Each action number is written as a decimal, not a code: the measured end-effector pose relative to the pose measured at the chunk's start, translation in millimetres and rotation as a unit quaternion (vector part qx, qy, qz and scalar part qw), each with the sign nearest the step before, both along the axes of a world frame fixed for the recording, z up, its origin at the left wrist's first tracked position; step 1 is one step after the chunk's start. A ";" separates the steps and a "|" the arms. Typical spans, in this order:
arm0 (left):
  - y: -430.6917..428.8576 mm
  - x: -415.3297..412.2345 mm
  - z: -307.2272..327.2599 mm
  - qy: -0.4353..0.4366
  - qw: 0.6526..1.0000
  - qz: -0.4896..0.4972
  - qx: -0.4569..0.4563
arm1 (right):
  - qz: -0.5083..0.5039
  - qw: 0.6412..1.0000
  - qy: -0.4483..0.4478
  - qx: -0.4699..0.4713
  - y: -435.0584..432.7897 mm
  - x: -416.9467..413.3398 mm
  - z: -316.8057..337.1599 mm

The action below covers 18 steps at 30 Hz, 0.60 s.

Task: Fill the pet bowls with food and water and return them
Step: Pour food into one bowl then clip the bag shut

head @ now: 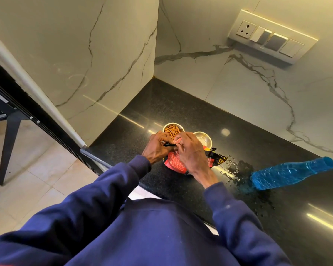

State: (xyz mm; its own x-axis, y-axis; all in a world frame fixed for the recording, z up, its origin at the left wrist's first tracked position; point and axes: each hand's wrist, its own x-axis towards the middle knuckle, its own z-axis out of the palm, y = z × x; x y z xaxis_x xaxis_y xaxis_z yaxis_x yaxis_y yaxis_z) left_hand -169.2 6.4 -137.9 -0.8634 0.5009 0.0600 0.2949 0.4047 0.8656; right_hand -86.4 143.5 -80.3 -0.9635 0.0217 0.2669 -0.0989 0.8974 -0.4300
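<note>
Now left hand (158,147) and right hand (190,150) both pinch the food pouch (174,163), frame centre; a jerk could tip the full bowl (173,129) onto the wet surface (233,175).

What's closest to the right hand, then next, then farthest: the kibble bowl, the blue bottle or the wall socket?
1. Kibble bowl, right in front of the right hand.
2. Blue bottle, lying on the counter to the right.
3. Wall socket, up on the far wall.
</note>
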 end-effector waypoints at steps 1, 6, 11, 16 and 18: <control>-0.2 0.5 0.7 -0.011 1.000 -0.001 0.006 | -0.006 1.000 -0.001 -0.007 2.0 0.0 0.4; -6.8 3.6 -0.5 -0.029 0.999 -0.003 0.022 | -0.008 0.999 0.020 -0.031 13.8 15.0 1.2; -17.5 9.3 -11.4 -0.087 0.993 0.005 0.077 | -0.033 0.994 0.069 -0.082 33.5 57.0 -14.0; -20.2 11.0 -6.3 -0.105 0.986 0.037 0.120 | -0.148 0.974 0.127 -0.117 52.8 90.7 -23.6; -18.5 10.3 -2.2 -0.104 0.987 0.038 0.118 | -0.207 0.962 0.128 -0.124 63.5 95.5 -21.3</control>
